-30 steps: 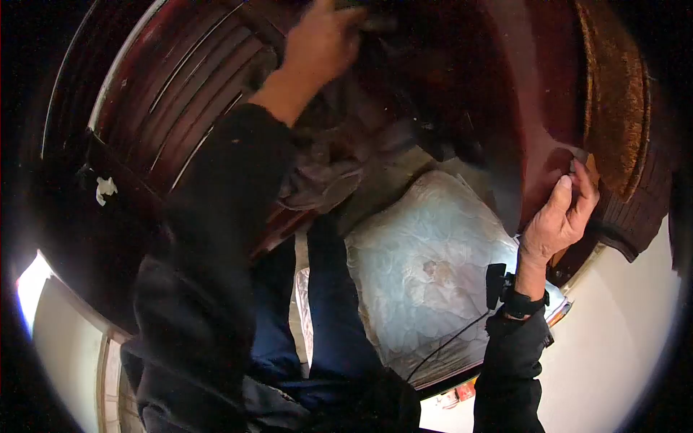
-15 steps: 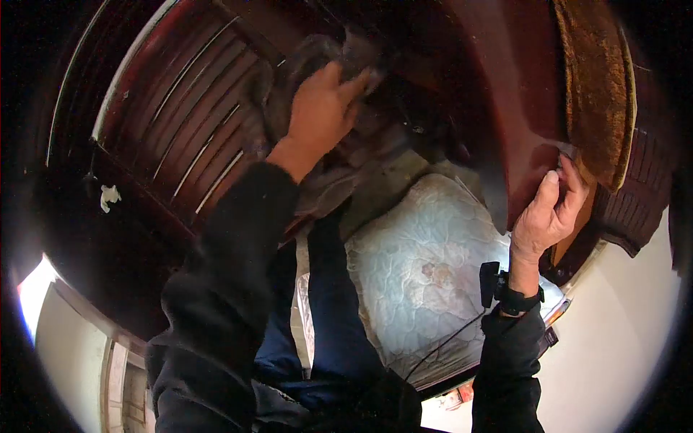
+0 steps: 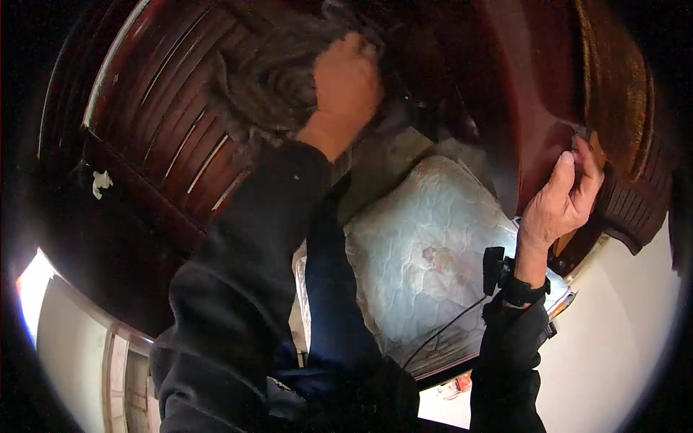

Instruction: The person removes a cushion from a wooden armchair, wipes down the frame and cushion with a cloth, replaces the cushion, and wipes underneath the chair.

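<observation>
My left hand [image 3: 349, 83] is closed, its fingers bunched on a dark grey cloth [image 3: 278, 79]. The rumpled cloth lies against dark red-brown slatted wood [image 3: 170, 115] and is partly blurred. At the right, my right hand [image 3: 561, 195] is closed, thumb and fingers pinching the edge of a glossy dark red wooden panel [image 3: 530, 94]. A black strap with a small device [image 3: 509, 281] is round my right wrist, and a thin cable runs from it. Part of what lies under my left hand is hidden.
A pale quilted pad [image 3: 426, 252] lies below, between my arms. Brown plush fabric [image 3: 617, 86] hangs over the wood at the right, above a ribbed dark piece [image 3: 635, 206]. A torn white scrap [image 3: 102, 184] sticks to the dark wood at the left.
My left hand has moved up and to the right, and the cloth spreads wider over the slats. My right hand keeps its hold on the panel edge while the view shifts slightly.
</observation>
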`<action>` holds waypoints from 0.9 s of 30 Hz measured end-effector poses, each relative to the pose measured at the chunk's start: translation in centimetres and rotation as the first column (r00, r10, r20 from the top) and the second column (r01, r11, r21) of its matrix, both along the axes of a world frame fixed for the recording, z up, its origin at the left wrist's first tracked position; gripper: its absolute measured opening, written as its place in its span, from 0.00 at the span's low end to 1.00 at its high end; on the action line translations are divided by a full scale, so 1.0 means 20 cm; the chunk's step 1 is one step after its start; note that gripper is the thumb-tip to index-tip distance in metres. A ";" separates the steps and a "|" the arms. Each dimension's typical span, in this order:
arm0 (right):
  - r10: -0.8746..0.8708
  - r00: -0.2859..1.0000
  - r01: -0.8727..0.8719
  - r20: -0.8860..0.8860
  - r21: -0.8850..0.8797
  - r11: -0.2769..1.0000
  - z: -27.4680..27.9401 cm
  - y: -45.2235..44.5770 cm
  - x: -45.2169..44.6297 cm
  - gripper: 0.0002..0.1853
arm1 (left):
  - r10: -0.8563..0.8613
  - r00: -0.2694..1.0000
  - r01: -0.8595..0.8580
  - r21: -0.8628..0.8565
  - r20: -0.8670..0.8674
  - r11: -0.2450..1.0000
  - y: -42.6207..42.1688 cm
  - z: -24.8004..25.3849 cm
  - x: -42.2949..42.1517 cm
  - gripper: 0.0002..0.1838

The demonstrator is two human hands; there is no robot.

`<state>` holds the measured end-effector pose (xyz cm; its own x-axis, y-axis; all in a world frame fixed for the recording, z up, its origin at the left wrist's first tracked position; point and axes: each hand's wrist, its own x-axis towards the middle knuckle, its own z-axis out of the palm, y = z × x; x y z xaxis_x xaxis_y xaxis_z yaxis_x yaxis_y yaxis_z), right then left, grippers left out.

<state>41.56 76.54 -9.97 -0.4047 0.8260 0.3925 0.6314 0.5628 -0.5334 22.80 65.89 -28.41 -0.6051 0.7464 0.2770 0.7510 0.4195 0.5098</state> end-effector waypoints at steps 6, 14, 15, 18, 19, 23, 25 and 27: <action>0.004 0.999 -0.005 -0.038 -0.013 1.000 0.00 -0.01 -0.01 0.13 | -0.441 0.877 0.466 -0.111 0.189 0.878 -0.16 0.05 0.42 0.08; 0.009 1.000 -0.008 -0.013 0.034 0.999 -0.01 0.00 0.00 0.13 | -0.339 0.913 0.349 -0.004 0.227 0.937 -0.14 0.06 0.27 0.20; -0.001 1.000 0.001 0.001 0.046 0.999 -0.01 0.01 0.01 0.13 | -0.363 0.920 0.362 0.032 0.147 0.932 -0.10 0.05 0.20 0.20; 0.028 0.999 -0.029 0.017 0.072 0.997 0.01 0.03 0.02 0.13 | -0.410 0.910 0.411 0.011 0.057 0.912 -0.05 0.02 0.04 0.19; 0.028 0.999 -0.030 0.043 0.051 0.998 0.01 0.02 0.02 0.13 | -0.408 0.912 0.407 0.037 0.037 0.913 -0.07 0.01 0.00 0.18; 0.015 0.999 -0.016 0.045 0.007 1.000 0.01 0.02 0.04 0.13 | -0.148 0.989 0.141 -0.249 -0.009 0.958 0.02 -0.03 -0.38 0.19; 0.023 0.999 -0.023 0.044 0.009 1.000 0.00 0.02 0.04 0.13 | -0.049 0.999 0.050 -0.243 0.009 0.969 0.05 -0.03 -0.55 0.20; 0.014 0.997 -0.018 0.076 0.048 0.999 0.00 0.02 0.04 0.13 | 0.038 0.999 -0.041 -0.134 -0.023 0.990 0.08 -0.05 -0.55 0.14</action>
